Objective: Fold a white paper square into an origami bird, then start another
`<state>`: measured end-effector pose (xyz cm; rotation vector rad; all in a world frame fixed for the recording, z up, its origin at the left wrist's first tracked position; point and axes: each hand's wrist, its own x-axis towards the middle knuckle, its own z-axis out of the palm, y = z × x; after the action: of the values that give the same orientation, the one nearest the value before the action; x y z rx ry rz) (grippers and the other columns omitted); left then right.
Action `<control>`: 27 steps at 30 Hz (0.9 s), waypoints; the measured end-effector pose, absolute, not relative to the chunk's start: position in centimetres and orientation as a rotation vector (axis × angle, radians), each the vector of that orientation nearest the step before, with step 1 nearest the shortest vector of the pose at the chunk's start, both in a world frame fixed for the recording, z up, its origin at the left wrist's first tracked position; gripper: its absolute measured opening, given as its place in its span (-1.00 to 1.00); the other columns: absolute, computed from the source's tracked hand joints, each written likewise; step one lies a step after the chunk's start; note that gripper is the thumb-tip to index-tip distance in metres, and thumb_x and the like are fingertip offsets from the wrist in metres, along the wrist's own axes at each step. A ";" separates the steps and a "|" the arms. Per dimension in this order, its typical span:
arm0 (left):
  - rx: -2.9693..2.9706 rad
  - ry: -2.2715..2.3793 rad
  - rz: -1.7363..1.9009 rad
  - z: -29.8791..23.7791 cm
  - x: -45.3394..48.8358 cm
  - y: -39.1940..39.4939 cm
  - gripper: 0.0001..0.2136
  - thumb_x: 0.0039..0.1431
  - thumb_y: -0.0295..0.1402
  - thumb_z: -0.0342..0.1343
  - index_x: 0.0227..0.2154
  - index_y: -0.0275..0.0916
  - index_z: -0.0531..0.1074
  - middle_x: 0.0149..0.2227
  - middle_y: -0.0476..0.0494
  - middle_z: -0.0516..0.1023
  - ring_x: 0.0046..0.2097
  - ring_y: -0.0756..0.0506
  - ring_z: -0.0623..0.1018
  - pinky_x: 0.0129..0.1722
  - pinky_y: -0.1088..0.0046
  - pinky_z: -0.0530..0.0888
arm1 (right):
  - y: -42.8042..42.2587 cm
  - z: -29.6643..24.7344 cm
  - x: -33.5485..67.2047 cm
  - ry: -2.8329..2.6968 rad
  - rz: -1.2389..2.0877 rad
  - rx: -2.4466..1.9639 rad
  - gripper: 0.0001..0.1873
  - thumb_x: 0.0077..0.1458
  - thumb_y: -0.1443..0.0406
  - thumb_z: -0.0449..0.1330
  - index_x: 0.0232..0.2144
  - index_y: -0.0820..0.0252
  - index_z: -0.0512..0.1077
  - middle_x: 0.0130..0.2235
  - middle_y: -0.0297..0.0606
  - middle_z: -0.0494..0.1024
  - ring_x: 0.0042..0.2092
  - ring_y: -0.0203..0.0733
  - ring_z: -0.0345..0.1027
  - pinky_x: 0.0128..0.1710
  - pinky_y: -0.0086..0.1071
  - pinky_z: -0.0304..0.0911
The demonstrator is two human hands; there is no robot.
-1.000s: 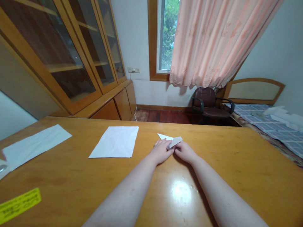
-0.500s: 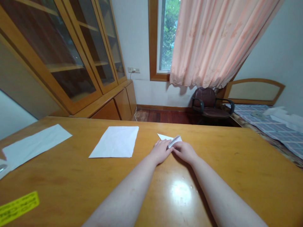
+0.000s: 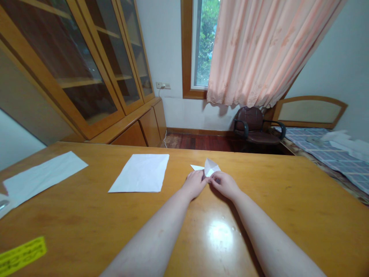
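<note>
A small folded piece of white paper (image 3: 211, 167) is between my two hands near the far side of the wooden table. One flap of it stands up and a pointed corner sticks out to the left. My left hand (image 3: 196, 183) is closed on the paper's left part, its thumb toward the middle. My right hand (image 3: 225, 184) pinches the near right edge, fingertips close to the left thumb. The lower part of the paper is hidden behind the fingers.
A white paper sheet (image 3: 141, 173) lies on the table (image 3: 95, 219) left of my hands. Farther left is a long white paper strip (image 3: 46, 175); a yellow label (image 3: 23, 254) sits at near left. Beyond the table stand a glass-door cabinet (image 3: 115, 127), a chair (image 3: 250, 123) and a bed (image 3: 323, 142).
The paper's flap has lifted and spread, now standing higher with a wider face showing. My hands have shifted only slightly; the fingers have moved a little along the paper.
</note>
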<state>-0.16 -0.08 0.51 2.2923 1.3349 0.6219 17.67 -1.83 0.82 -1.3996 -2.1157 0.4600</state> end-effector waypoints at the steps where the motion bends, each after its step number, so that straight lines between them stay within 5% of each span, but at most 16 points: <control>1: 2.284 1.339 0.624 0.4 -0.2 0.0 -0.71 0.22 -0.15 -0.09 -0.19 -0.23 0.39 -0.14 -0.20 0.50 -0.08 -0.17 0.45 -0.07 0.31 0.35 | -1.8 0.7 17.7 -2.108 0.464 -1.397 -0.79 0.07 0.26 0.08 -0.56 0.16 0.38 -0.41 -0.26 0.48 -0.36 -0.24 0.32 -0.31 -0.41 0.19; 14: 2.243 1.361 0.633 0.3 0.0 0.3 -0.79 0.07 -0.34 0.13 -0.21 -0.21 0.42 -0.14 -0.16 0.52 -0.11 -0.14 0.47 -0.10 0.38 0.35 | -1.5 0.4 17.7 -2.071 0.502 -1.366 -0.79 0.10 0.27 0.07 -0.52 0.19 0.41 -0.40 -0.25 0.46 -0.34 -0.23 0.32 -0.30 -0.39 0.20; 27: 2.260 1.349 0.616 0.2 -0.1 0.3 -0.83 0.08 -0.36 0.09 -0.25 -0.22 0.45 -0.17 -0.17 0.52 -0.11 -0.15 0.47 -0.08 0.36 0.35 | -1.8 0.8 17.5 -2.068 0.550 -1.296 -0.88 0.05 0.25 0.16 -0.40 0.16 0.45 -0.31 -0.24 0.52 -0.25 -0.18 0.36 -0.21 -0.33 0.23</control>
<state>-0.09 0.29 0.19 2.2603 1.3491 0.6157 17.48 -1.77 0.82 -1.2956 -2.0682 0.5502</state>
